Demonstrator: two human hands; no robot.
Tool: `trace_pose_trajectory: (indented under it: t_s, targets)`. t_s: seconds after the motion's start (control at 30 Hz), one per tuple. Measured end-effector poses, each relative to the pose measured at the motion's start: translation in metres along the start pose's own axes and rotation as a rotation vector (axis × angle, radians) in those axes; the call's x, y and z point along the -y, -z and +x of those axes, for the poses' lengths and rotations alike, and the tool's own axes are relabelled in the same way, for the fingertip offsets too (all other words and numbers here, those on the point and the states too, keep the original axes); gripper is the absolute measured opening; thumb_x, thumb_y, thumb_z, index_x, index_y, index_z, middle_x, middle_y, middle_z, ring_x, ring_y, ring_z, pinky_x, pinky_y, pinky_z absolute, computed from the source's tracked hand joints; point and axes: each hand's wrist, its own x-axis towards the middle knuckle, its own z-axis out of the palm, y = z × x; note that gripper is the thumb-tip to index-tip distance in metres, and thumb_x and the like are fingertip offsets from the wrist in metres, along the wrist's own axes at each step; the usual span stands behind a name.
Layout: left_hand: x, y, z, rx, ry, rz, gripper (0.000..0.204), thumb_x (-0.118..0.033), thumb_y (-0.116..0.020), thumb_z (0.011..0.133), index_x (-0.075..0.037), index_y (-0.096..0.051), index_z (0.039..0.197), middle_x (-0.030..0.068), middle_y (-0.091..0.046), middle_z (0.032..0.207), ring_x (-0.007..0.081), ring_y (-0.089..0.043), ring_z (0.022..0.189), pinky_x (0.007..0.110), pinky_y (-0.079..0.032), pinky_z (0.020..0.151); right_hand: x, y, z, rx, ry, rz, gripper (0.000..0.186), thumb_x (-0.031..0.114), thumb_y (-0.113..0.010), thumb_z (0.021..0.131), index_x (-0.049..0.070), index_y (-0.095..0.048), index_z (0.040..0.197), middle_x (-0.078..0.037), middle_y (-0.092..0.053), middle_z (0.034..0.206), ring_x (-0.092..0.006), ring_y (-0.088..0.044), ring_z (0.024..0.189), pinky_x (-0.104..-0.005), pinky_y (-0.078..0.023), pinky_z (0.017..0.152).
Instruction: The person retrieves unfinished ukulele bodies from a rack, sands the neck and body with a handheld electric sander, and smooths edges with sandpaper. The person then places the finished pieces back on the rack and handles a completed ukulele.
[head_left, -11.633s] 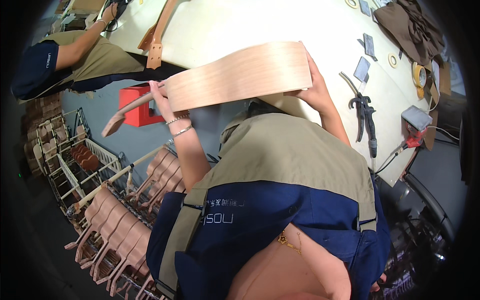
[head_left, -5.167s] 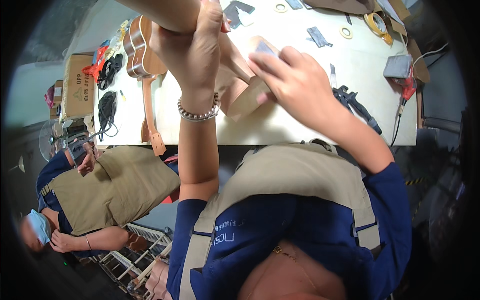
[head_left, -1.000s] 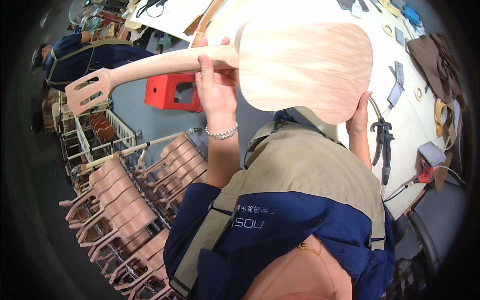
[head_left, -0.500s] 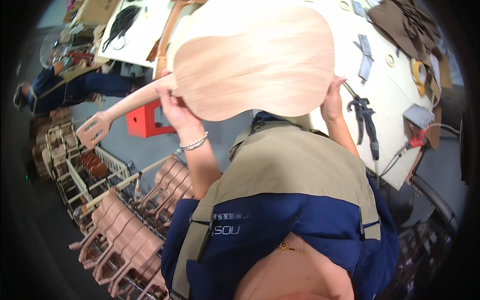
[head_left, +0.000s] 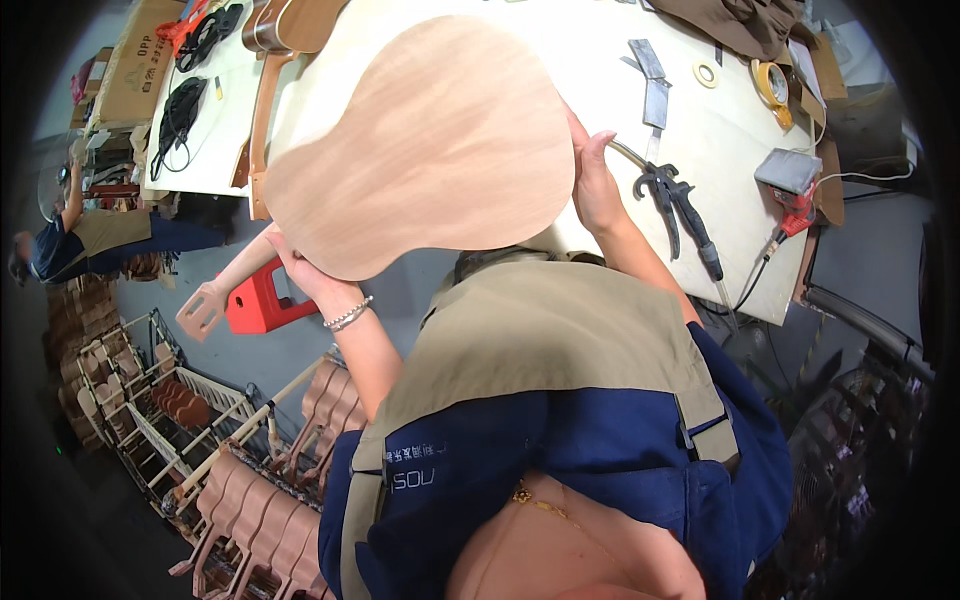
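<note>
I hold an unfinished pale wooden guitar body (head_left: pixel 420 150) flat face up, with no sound hole showing, above the table's front edge. Its neck (head_left: pixel 240 260) slants down-left to a slotted headstock (head_left: pixel 205 310). My left hand (head_left: pixel 315 280) is closed on the lower-left side, where neck meets body. My right hand (head_left: pixel 595 185) grips the right edge, thumb showing. Right of that hand lie a black air gun (head_left: pixel 680 215) and grey flat blocks (head_left: pixel 655 100) on the white table (head_left: pixel 730 130).
A brown wooden guitar (head_left: pixel 285 20) lies at the upper left. A red stool (head_left: pixel 250 305) and racks of wooden bodies (head_left: pixel 240 510) are left below. A co-worker (head_left: pixel 120 235) is at far left. A red corded tool (head_left: pixel 795 210) and tape rolls (head_left: pixel 772 85) are at right.
Since one second ago the body has tilted and shifted left, with the headstock lower in view. Five seconds ago my right hand held a small grey block; now it grips the guitar.
</note>
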Motion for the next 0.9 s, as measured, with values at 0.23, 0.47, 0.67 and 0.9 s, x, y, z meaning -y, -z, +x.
trace_pose_trajectory:
  t_s: [0.23,0.47,0.67,0.9]
  targets:
    - [0.005,-0.002,-0.002,-0.058,0.043,0.044,0.049,-0.046,-0.042,0.09,-0.008,-0.045,0.121,0.008,-0.051,0.121,0.0233,-0.05,0.111,0.039,-0.044,0.093,0.028,-0.001,0.002,-0.059,-0.112,-0.158,0.095,0.078,0.003,0.073,0.017,-0.027,0.14,-0.01,-0.05,0.12,-0.0176,-0.048,0.098,-0.0323,-0.041,0.086]
    - [0.002,-0.008,-0.005,0.0,-0.013,0.04,0.052,-0.043,-0.042,0.091,-0.007,-0.041,0.128,0.0086,-0.047,0.127,0.0215,-0.046,0.114,0.037,-0.039,0.097,0.022,0.008,0.002,-0.151,-0.209,0.144,0.088,0.068,-0.007,0.083,0.0,-0.034,0.132,-0.012,-0.044,0.13,-0.0208,-0.04,0.121,-0.0317,-0.028,0.103]
    - [-0.006,-0.047,-0.027,0.074,-0.22,0.175,0.055,-0.037,-0.042,0.093,0.001,-0.032,0.131,0.0209,-0.046,0.124,0.0265,-0.049,0.11,0.037,-0.042,0.095,-0.009,0.021,0.006,-0.311,-0.308,0.263,0.087,0.066,-0.009,0.085,-0.002,-0.032,0.133,-0.013,-0.042,0.133,-0.0221,-0.041,0.122,-0.0311,-0.03,0.102]
    - [-0.014,-0.069,-0.045,0.099,-0.214,0.197,0.051,-0.034,-0.046,0.092,0.002,-0.037,0.128,0.0158,-0.046,0.122,0.0222,-0.048,0.108,0.036,-0.043,0.092,-0.03,0.031,0.003,-0.319,-0.313,0.413,0.083,0.064,-0.011,0.087,-0.002,-0.03,0.134,-0.013,-0.038,0.136,-0.0229,-0.039,0.123,-0.0332,-0.03,0.102]
